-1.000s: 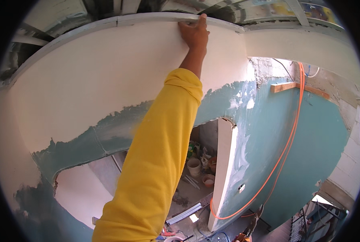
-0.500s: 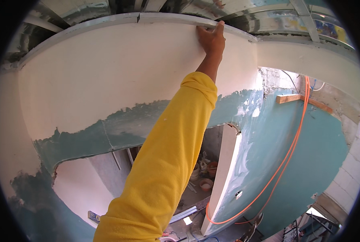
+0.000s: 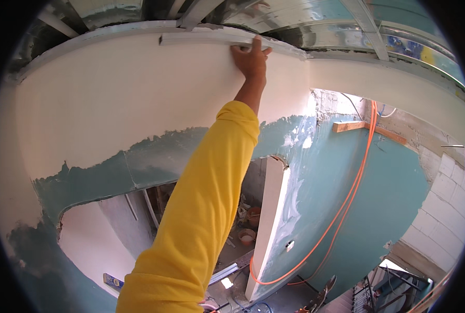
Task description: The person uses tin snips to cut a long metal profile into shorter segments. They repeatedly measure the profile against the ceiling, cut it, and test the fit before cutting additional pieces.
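Note:
My left hand [image 3: 249,58], at the end of a yellow-sleeved arm [image 3: 191,203] rising from the lower edge, grips a pale grey strip [image 3: 191,37] high on the wall, its fingers bent round the strip. The strip lies just below the edge trim [image 3: 112,31] under the metal ceiling framing [image 3: 363,26]; its left end shows a dark cut. The wall below is pale [image 3: 112,94] over a ragged band of blue-green board [image 3: 86,177]. My right hand is not in view.
Below are two openings with buckets [image 3: 247,237] on the floor, a spirit level [image 3: 112,281] and a pale upright panel [image 3: 268,219]. An orange hose [image 3: 342,208] hangs from near a wooden batten [image 3: 350,125] at right. Metal frames [image 3: 389,292] stand lower right.
The strip in my left hand now sits apart from the edge trim, a little below it, where earlier it lay along the top edge. The hand shifted slightly down and left in view.

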The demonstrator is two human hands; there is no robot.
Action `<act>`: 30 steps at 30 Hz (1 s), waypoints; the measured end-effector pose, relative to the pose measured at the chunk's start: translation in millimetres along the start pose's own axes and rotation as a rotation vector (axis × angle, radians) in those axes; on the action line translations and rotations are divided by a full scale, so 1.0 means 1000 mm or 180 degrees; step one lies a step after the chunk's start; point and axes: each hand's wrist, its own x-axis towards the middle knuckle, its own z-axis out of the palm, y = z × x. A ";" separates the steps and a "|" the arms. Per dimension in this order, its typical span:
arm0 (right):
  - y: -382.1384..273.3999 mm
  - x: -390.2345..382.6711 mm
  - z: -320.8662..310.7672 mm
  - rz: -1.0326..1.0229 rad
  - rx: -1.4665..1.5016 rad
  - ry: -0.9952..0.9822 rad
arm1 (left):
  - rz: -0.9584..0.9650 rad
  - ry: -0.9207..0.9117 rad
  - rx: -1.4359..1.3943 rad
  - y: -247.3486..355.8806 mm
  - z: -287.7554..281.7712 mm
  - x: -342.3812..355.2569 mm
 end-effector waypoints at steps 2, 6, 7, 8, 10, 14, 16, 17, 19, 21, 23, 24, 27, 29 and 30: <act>-0.004 -0.010 0.004 0.0002 -0.0049 -0.0036 | 0.0109 0.0002 -0.0107 0.022 -0.014 -0.016; -0.027 -0.026 0.007 -0.0018 -0.0439 0.0161 | -0.0603 -0.0434 0.0028 0.029 -0.039 -0.147; -0.033 -0.028 0.010 -0.0034 -0.0425 0.0158 | -0.0818 -0.0630 0.0091 0.034 -0.049 -0.185; -0.036 -0.028 0.011 -0.0062 -0.0491 0.0052 | -0.1062 -0.0847 0.0010 0.035 -0.068 -0.225; -0.034 -0.030 0.014 0.0058 -0.0388 0.0110 | -0.1548 -0.1331 -0.0173 0.025 -0.113 -0.305; -0.009 -0.018 0.010 -0.0102 0.0388 0.0101 | -0.3044 -0.1519 0.0004 0.014 -0.164 -0.472; -0.030 -0.015 0.027 0.0138 0.0515 0.0184 | -0.3541 -0.1369 0.0419 0.018 -0.184 -0.539; -0.039 -0.013 0.034 0.0241 0.0668 0.0107 | -0.3854 -0.1323 0.0623 0.024 -0.193 -0.566; -0.036 -0.007 0.037 0.0450 0.0993 0.0048 | -0.4118 -0.0889 0.0427 0.026 -0.215 -0.623; -0.027 -0.003 0.038 0.0622 0.0758 0.0082 | -0.3476 -0.1282 0.0491 0.030 -0.245 -0.663; -0.025 -0.011 0.031 0.0981 0.0839 0.0239 | -0.2955 -0.1515 0.0809 0.046 -0.238 -0.677; -0.024 -0.015 0.033 0.1117 0.1047 0.0253 | -0.2719 -0.1592 0.0821 0.051 -0.238 -0.681; -0.013 -0.028 0.027 0.1442 0.1205 0.0150 | -0.2449 -0.1663 0.1000 0.070 -0.243 -0.690; 0.001 -0.032 0.026 0.1623 0.1148 0.0062 | -0.2286 -0.1713 0.1292 0.081 -0.248 -0.688; 0.003 -0.032 0.030 0.1717 0.1100 0.0037 | -0.2147 -0.1749 0.1496 0.086 -0.250 -0.688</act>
